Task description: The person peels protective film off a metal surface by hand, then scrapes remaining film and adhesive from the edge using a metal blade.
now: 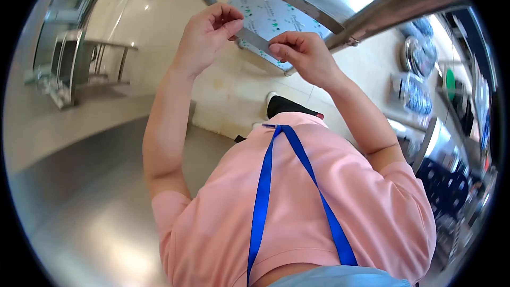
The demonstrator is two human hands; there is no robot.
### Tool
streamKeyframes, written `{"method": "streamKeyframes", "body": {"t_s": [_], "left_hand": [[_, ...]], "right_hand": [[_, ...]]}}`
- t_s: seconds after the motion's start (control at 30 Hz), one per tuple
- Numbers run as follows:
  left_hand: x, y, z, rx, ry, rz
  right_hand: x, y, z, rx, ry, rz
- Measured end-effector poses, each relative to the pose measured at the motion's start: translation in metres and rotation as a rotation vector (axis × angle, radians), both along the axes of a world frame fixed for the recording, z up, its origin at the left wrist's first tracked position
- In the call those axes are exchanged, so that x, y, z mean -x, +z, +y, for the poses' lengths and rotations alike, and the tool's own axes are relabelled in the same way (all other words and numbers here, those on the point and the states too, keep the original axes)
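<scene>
A short, flat grey strip [254, 40] is stretched between my two hands; whether it is tape or some stiffer material I cannot tell. My left hand [208, 37] pinches its upper left end between thumb and fingers. At the lower right end, the thumb and curled forefinger of my right hand [307, 57] are closed on it. Both hands are raised in front of me, close to the metal edge [297, 1] of a steel table. Below the strip lies a white panel with green marks [265, 13], partly hidden by the hands.
A round steel leg or rail [404, 5] crosses the upper right. A steel counter [95, 207] lies close on my left, with a metal frame stand [71, 69] beyond it. Wrapped stacks [417, 95] and shelving [467, 90] stand on the right. Below is a tiled floor [223, 90].
</scene>
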State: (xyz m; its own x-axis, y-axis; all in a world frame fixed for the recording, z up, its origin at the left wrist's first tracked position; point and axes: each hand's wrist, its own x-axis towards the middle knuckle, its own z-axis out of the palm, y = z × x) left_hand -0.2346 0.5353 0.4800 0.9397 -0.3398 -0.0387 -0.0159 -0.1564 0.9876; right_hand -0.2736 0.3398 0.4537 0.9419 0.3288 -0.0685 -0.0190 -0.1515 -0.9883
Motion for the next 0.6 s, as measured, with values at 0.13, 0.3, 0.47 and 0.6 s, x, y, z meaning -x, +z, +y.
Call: {"method": "streamKeyframes", "body": {"t_s": [0.13,0.3,0.47,0.6], "left_hand": [[-0.042,-0.008,-0.017,-0.025,-0.260,0.055],[-0.057,-0.016,-0.039,-0.219,-0.635,-0.296],[-0.084,-0.010,-0.051,-0.200,-0.732,-0.159],[-0.112,-0.004,-0.035,-0.089,-0.847,-0.022]], "right_hand": [[-0.002,-0.006,-0.010,0.045,-0.237,-0.002],[0.013,-0.037,-0.011,0.164,-0.456,-0.195],[0.014,-0.038,0.001,0.056,-0.656,-0.077],[0.007,-0.044,0.030,-0.055,-0.765,-0.031]]}}
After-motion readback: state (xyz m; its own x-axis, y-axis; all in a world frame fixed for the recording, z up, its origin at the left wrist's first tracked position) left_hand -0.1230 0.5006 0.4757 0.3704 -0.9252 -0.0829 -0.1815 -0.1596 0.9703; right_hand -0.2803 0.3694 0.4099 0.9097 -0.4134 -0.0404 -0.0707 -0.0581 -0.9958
